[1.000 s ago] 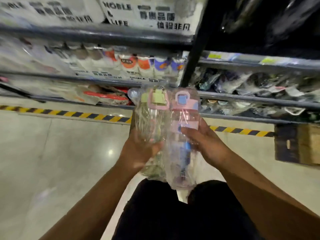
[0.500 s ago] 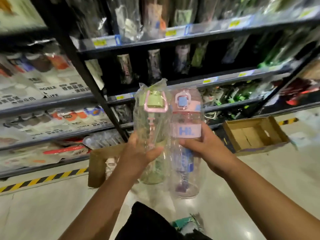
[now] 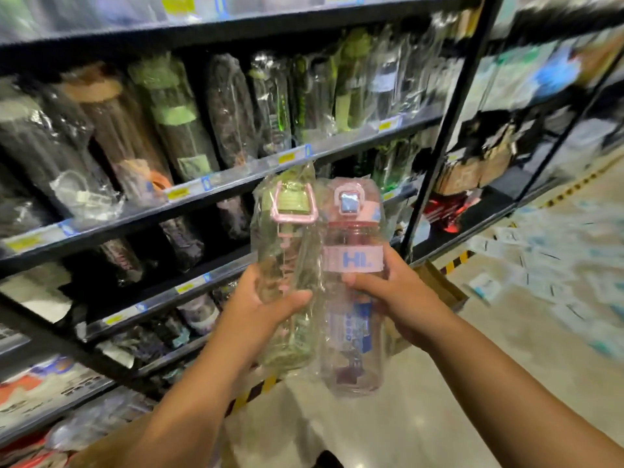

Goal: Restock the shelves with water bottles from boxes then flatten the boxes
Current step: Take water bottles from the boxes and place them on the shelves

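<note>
My left hand (image 3: 260, 309) grips a clear water bottle with a green lid and pink handle (image 3: 290, 251), wrapped in plastic. Right beside it, my right hand (image 3: 398, 298) grips a pink-lidded clear bottle (image 3: 353, 332) with a pink "Hi" band, also in a plastic bag. Both bottles stand upright and touch each other, held up in front of the black shelves (image 3: 236, 184). A cardboard box (image 3: 439, 282) sits on the floor behind my right hand, mostly hidden.
The shelves hold several wrapped bottles in dark and green colours, with yellow price tags on the rails. A black upright post (image 3: 449, 123) divides the bays. A yellow-black stripe (image 3: 256, 390) runs along the floor. Papers lie scattered on the floor at right.
The view has swung up and right and come closer to the shelves. Both hands keep the same grip on the two bottles, which now sit higher against the shelf rows.
</note>
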